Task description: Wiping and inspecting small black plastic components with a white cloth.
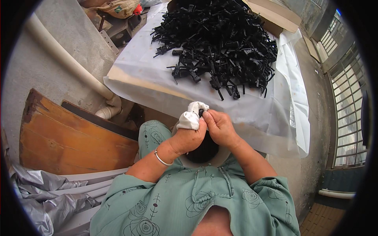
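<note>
My left hand, its fingers covered by white cloth, is closed round a small black plastic part. My right hand meets it from the other side, thumb and forefinger pinched at the same part. The fingers and cloth hide most of the part, so its shape does not show. Below both hands, between my knees, sits a round container with a pale rim and a dark inside. Beyond my hands, a large heap of black plastic parts with thin stems covers much of the table.
Whitish plastic sheeting drapes the table and hangs over its near edge. An open cardboard box stands behind the heap. On the left are a worn wooden board, a pale pipe and silver sheeting. A barred window is at right.
</note>
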`<state>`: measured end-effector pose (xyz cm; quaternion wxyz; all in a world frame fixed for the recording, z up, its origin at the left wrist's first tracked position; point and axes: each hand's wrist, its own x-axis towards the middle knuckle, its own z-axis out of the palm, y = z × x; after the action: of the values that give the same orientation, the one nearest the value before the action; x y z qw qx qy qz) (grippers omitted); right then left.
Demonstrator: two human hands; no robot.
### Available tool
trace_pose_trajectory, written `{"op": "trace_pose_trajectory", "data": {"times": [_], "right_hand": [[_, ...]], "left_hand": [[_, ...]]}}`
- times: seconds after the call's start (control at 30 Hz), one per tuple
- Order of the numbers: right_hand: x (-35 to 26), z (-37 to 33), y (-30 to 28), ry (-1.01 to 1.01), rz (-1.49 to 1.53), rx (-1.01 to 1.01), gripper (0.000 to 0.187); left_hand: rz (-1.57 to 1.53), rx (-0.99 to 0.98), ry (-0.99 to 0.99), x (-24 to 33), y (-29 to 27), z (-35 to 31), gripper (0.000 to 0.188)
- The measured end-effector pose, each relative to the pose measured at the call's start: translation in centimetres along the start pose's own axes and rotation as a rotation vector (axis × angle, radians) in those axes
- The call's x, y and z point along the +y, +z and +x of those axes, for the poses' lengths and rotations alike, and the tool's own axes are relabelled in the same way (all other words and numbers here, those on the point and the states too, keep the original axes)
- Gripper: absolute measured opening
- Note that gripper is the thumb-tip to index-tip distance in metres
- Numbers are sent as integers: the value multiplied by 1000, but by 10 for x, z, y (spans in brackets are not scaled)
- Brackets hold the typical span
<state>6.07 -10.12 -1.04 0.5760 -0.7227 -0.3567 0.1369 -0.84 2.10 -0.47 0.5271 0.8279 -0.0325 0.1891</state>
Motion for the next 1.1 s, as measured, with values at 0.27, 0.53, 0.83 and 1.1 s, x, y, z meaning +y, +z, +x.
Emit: {"op": "trace_pose_trajectory", "data": {"times": [0.27,0.53,0.83,1.1], "right_hand": [[13,30,-38,-94,-633,363,18],[12,18,-28,-175,-291,116,11],[-25,0,-17,-380,-370,184,16],[-16,13,-26,69,17,146,22]], "left_hand": [[473,-58,273,-10,-14,13,23],[-998,10,-542,-35,-14,21,15],[-611,157,-261,-13,10,25,24],[-646,-129,-280,8,-4,15,29]]}}
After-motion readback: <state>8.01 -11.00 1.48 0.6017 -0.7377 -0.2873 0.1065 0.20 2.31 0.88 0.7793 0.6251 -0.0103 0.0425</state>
